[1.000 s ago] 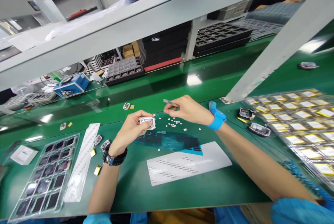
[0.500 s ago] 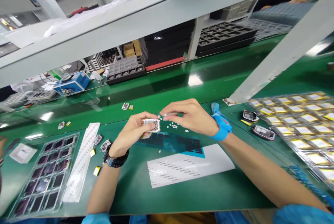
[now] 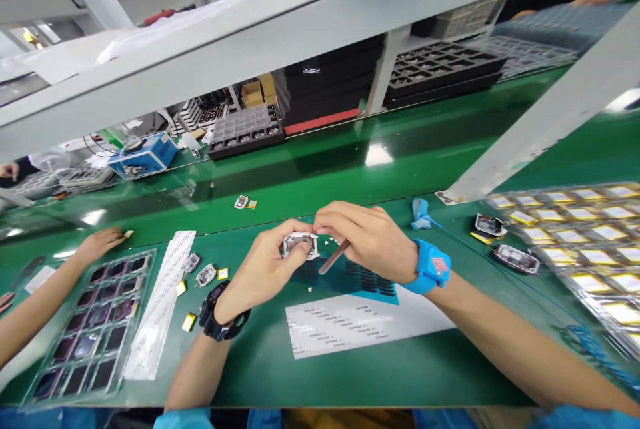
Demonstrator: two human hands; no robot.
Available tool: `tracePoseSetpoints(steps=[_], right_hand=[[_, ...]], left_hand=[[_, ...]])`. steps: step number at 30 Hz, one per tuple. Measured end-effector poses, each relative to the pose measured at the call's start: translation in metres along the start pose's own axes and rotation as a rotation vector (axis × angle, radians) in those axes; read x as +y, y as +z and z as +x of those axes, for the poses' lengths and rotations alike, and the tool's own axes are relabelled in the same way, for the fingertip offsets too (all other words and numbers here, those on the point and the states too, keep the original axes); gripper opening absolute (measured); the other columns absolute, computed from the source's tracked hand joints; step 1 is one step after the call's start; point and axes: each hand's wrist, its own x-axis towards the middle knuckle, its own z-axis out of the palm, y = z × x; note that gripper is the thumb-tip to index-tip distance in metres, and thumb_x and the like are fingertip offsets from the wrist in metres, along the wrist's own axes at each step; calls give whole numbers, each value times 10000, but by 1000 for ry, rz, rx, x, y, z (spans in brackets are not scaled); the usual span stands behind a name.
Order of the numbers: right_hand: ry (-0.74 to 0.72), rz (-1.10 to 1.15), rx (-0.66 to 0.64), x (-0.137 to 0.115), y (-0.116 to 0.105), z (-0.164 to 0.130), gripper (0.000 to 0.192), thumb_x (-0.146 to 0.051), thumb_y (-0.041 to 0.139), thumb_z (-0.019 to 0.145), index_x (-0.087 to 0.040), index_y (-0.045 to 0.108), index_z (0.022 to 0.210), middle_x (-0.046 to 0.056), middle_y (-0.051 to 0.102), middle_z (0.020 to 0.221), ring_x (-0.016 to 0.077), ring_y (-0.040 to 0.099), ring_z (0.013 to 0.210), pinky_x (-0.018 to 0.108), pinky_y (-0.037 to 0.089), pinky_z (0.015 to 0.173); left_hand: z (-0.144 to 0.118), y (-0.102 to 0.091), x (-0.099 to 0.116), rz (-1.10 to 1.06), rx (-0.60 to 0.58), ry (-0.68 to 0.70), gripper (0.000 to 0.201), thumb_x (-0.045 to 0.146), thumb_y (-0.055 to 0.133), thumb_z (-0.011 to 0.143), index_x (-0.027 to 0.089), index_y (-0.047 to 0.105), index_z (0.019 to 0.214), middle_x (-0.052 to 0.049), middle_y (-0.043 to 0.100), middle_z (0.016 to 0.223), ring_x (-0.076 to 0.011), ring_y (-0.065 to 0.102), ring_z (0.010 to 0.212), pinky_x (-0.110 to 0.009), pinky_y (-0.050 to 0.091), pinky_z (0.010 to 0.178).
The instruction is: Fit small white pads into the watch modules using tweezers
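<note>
My left hand [image 3: 267, 266] is closed around a small white smartwatch case [image 3: 301, 257], its thumb across the inside, where parts and circuitry show. At the right rim of that case, my right hand [image 3: 365, 239] has its fingertips pinched together. A pair of tweezers [image 3: 333, 258] lies in the same hand, sticking out below the fingers. Whether the fingertips also hold a small piece is hidden. Below the hands lies a blue film sheet [image 3: 370, 280] with rows of black strips, partly over a white printed sheet [image 3: 350, 332]. Small white scraps [image 3: 330, 240] are scattered behind the fingers.
A co-worker's hand [image 3: 103, 241] reaches in from the left, over a clear tray [image 3: 95, 322] of dark screens. Watch cases [image 3: 206, 274] and yellow batteries [image 3: 189, 322] lie beside it. On the right are more cases [image 3: 516, 258], a battery tray [image 3: 595, 249] and a slanted shelf post [image 3: 530, 109].
My right hand has come to the case's right edge, and its tweezers now point down-left. A co-worker's arm has come in from the left, reaching a small yellow piece. The view has shifted slightly.
</note>
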Motion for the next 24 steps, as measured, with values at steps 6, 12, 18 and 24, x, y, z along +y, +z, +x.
tracePoseSetpoints(steps=[6,12,18,24], right_hand=[[148,78,76,-9,8,0,181,-98,411,958,-177,549,871,62,675,866,135,615,704,235,436,535],[182,110,101,-15,13,-2,161,-166,424,987,-185,564,910,72,687,938,143,654,748,243,488,579],[131,-23,82,-16,12,-4,194,-102,416,961,-159,594,909,80,696,941,134,648,708,226,427,498],[123,-41,69,-20,9,-4,236,-72,408,946,-155,626,909,84,704,943,140,655,711,225,430,489]], left_hand=[[-1,15,-1,-193,93,-86,210,256,561,873,195,612,1068,-12,694,907,-110,653,715,-235,556,690],[-1,22,-7,-283,155,-94,196,272,598,856,195,569,1035,-18,718,857,-126,679,678,-232,564,618],[-3,26,-8,-209,203,-60,195,311,592,861,195,572,1017,-24,718,838,-135,665,668,-242,554,604],[-6,26,-8,-154,203,-39,179,319,591,876,190,598,999,-14,695,809,-117,627,632,-222,534,572]])
